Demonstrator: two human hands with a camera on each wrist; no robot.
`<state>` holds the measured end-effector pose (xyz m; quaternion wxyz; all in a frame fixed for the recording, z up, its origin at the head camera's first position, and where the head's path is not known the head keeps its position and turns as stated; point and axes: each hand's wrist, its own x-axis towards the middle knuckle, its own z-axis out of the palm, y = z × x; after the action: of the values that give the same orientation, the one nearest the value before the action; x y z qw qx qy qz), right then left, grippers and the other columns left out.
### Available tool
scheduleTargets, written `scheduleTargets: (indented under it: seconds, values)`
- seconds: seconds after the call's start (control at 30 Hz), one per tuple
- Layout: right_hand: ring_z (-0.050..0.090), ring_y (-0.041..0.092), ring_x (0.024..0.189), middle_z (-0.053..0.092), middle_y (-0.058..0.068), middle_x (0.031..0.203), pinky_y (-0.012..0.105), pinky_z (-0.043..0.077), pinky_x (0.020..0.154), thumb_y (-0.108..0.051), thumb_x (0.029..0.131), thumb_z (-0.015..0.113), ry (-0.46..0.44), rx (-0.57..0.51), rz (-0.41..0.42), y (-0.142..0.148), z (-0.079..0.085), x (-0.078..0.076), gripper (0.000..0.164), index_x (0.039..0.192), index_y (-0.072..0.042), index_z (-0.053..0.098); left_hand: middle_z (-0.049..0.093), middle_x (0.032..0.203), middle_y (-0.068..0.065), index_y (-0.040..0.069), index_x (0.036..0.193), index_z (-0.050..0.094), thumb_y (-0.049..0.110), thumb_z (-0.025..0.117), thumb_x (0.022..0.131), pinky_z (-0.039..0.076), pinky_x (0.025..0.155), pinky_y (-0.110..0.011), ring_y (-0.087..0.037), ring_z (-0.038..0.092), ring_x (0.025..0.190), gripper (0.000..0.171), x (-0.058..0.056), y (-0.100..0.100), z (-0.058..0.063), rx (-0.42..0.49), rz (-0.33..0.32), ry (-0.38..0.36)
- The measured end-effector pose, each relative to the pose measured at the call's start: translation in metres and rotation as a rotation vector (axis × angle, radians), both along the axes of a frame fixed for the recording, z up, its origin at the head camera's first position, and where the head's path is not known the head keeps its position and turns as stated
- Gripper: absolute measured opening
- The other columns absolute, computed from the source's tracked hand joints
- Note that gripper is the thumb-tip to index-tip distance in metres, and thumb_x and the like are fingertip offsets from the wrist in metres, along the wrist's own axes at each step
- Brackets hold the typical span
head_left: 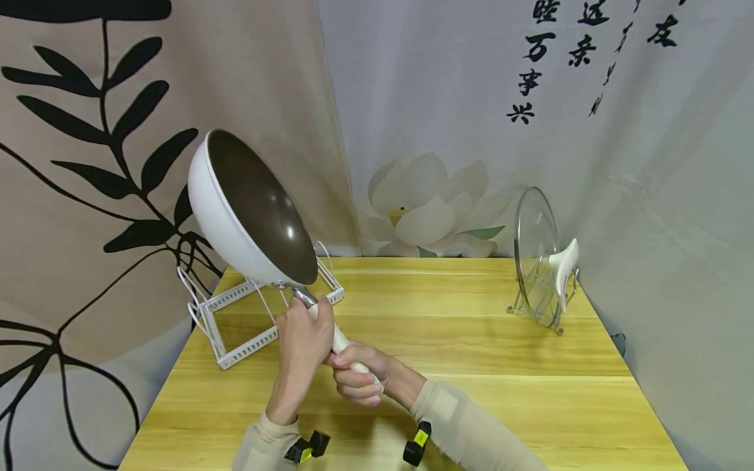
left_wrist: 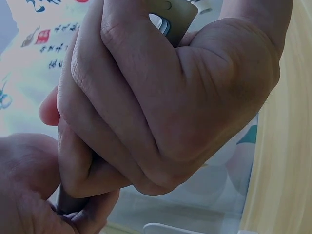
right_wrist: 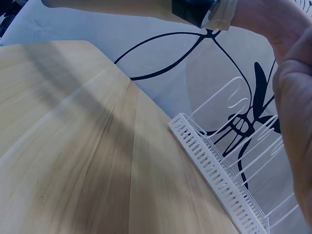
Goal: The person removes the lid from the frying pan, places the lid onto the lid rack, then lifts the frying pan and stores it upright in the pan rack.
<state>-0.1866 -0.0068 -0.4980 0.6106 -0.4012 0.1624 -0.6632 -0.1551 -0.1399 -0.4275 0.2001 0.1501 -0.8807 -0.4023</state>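
Observation:
A deep white wok (head_left: 253,209) with a dark brown inside is held tilted on its side above the left part of the table. My left hand (head_left: 303,333) grips its long pale handle (head_left: 340,340) close to the metal joint. Nearer the butt end, my right hand (head_left: 362,373) wraps the same handle. In the left wrist view, my right hand (left_wrist: 141,107) fills the middle, the handle's end with its hanging hole (left_wrist: 183,19) poking out above, while my left hand (left_wrist: 24,185) shows at lower left.
Below the wok stands a white dish rack (head_left: 247,343) with wire dividers, also seen in the right wrist view as a slotted rack (right_wrist: 214,170). At the right, a glass lid (head_left: 536,255) with a white knob stands upright in a small wire stand (head_left: 518,307). Curtains hang behind the wooden table (head_left: 471,405).

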Motion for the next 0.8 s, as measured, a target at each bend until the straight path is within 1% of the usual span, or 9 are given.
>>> scheduleTargets:
  seconds: [0.17, 0.53, 0.67, 0.8]
  values:
    - [0.037, 0.010, 0.028, 0.031, -0.005, 0.039, 0.030, 0.033, 0.026, -0.036, 0.104, 0.054, -0.026, -0.022, 0.038, 0.000, 0.000, -0.003, 0.029, 0.085, -0.021, 0.038, 0.063, 0.067, -0.016, 0.010, 0.083, 0.057, 0.034, 0.058, 0.099, 0.046, 0.050, -0.035, -0.031, 0.062, 0.061, 0.029, -0.001, 0.000, -0.001, -0.003, -0.006, 0.008]
    - [0.032, 0.012, 0.026, 0.028, -0.004, 0.038, 0.031, 0.032, 0.025, -0.035, 0.104, 0.052, -0.051, -0.068, 0.081, -0.001, -0.001, -0.007, 0.030, 0.080, -0.021, 0.042, 0.061, 0.066, -0.014, 0.011, 0.081, 0.056, 0.034, 0.057, 0.098, 0.043, 0.049, -0.034, -0.031, 0.059, 0.059, 0.029, -0.006, 0.002, -0.001, -0.026, -0.013, 0.012]
    - [0.030, 0.014, 0.025, 0.028, -0.004, 0.038, 0.031, 0.032, 0.025, -0.035, 0.105, 0.052, -0.066, -0.086, 0.116, -0.001, -0.001, -0.010, 0.030, 0.080, -0.023, 0.042, 0.060, 0.065, -0.014, 0.012, 0.078, 0.055, 0.033, 0.057, 0.097, 0.042, 0.049, -0.035, -0.032, 0.059, 0.059, 0.029, -0.008, 0.004, -0.001, -0.037, -0.011, 0.029]
    - [0.029, 0.014, 0.025, 0.027, -0.003, 0.038, 0.030, 0.031, 0.025, -0.035, 0.105, 0.052, -0.094, -0.090, 0.137, 0.001, -0.001, -0.011, 0.031, 0.079, -0.024, 0.041, 0.060, 0.064, -0.014, 0.012, 0.077, 0.054, 0.033, 0.058, 0.096, 0.041, 0.047, -0.035, -0.031, 0.058, 0.058, 0.028, -0.009, 0.005, 0.000, -0.040, -0.009, 0.029]
